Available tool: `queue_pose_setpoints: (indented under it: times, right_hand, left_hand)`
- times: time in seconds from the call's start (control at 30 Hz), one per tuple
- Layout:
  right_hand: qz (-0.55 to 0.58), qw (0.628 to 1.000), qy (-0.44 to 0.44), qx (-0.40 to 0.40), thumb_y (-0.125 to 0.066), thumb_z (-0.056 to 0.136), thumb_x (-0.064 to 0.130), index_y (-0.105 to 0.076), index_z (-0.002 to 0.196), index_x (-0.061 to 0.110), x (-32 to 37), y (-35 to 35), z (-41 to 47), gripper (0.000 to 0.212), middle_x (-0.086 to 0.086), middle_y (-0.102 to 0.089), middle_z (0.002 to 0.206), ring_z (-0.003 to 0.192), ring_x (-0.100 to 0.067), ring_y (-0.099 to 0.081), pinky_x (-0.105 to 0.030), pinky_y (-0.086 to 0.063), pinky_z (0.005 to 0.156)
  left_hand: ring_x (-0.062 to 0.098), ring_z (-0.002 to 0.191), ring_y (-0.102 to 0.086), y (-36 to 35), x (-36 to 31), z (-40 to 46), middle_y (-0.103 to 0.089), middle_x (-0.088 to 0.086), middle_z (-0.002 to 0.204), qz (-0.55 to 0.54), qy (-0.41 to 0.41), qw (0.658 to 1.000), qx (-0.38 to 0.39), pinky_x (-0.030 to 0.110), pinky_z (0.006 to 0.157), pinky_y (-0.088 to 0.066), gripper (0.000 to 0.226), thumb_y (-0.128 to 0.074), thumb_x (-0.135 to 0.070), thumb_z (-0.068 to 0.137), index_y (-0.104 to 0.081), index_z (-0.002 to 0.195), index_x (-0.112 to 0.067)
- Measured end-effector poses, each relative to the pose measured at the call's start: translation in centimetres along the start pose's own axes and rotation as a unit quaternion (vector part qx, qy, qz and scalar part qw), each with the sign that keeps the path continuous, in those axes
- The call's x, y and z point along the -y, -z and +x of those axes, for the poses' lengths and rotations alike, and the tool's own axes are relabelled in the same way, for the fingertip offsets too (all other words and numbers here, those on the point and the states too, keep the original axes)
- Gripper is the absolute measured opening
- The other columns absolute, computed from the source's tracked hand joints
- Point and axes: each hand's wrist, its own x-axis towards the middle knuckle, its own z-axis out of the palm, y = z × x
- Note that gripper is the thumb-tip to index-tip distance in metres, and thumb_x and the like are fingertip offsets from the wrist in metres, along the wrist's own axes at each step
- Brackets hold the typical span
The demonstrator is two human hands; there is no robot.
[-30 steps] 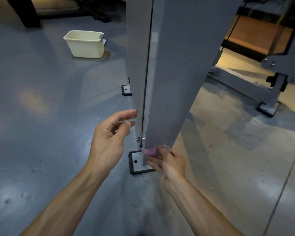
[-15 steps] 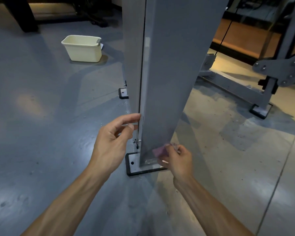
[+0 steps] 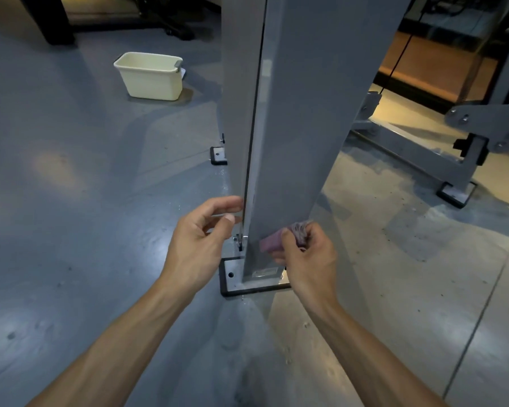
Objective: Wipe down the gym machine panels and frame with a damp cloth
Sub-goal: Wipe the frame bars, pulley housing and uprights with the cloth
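Here, right hand [image 3: 309,254] clutching cloth [image 3: 272,241]; left hand [image 3: 199,245] loose; cream tub [image 3: 150,76] contents unseen.

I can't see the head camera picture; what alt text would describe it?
A person's right hand presses a crumpled pink cloth against the foot of a tall grey metal machine panel, while the left hand touches its edge. A cream plastic tub stands behind on the grey floor.

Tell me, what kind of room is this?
Most likely a gym. A tall grey metal machine panel stands bolted to the painted concrete floor, a bolted grey steel machine frame sits behind it with a thin black cable, and a cream plastic cleaning bucket waits nearby.
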Motion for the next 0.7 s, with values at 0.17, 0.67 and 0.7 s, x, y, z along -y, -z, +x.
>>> queue_pose_setpoints:
  times: [0.17, 0.67, 0.7]
  right_hand:
    - [0.063, 0.984, -0.158, 0.062, -0.052, 0.104, 0.014, -0.079, 0.078, 0.008, 0.3, -0.3, -0.1, 0.038, -0.010, -0.079, 0.081, 0.076, -0.028, -0.077, -0.034, -0.061, 0.067]
    - [0.061, 0.964, -0.251, 0.061, -0.053, 0.105, 0.034, -0.067, 0.089, 0.006, -3.1, -1.6, -1.7, 0.036, -0.017, -0.077, 0.082, 0.073, -0.033, -0.076, -0.035, -0.058, 0.063]
    - [0.068, 0.966, -0.245, 0.048, -0.054, 0.105, 0.032, -0.066, 0.088, 0.006, -3.4, -1.4, -1.5, 0.034, -0.017, -0.076, 0.080, 0.068, -0.031, -0.075, -0.033, -0.057, 0.059]
  left_hand:
    - [0.004, 0.106, -0.069, 1.1, 2.4, -0.6, -0.076, -0.016, 0.107, 0.075, 0.010, 0.994, 0.080, 0.037, 0.092, -0.057, 0.019, -0.068, -0.019, 0.100, -0.076, 0.104, -0.036]
    - [0.002, 0.088, -0.063, 3.0, 9.3, -1.2, -0.071, -0.015, 0.095, 0.000, 0.055, 0.984, 0.168, 0.022, 0.082, -0.050, 0.013, -0.063, -0.015, 0.100, -0.069, 0.112, -0.018]
    - [0.004, 0.088, -0.063, 3.0, 8.7, -0.9, -0.071, -0.013, 0.095, -0.057, 0.082, 0.982, 0.158, 0.022, 0.083, -0.050, 0.012, -0.063, -0.017, 0.101, -0.067, 0.112, -0.020]
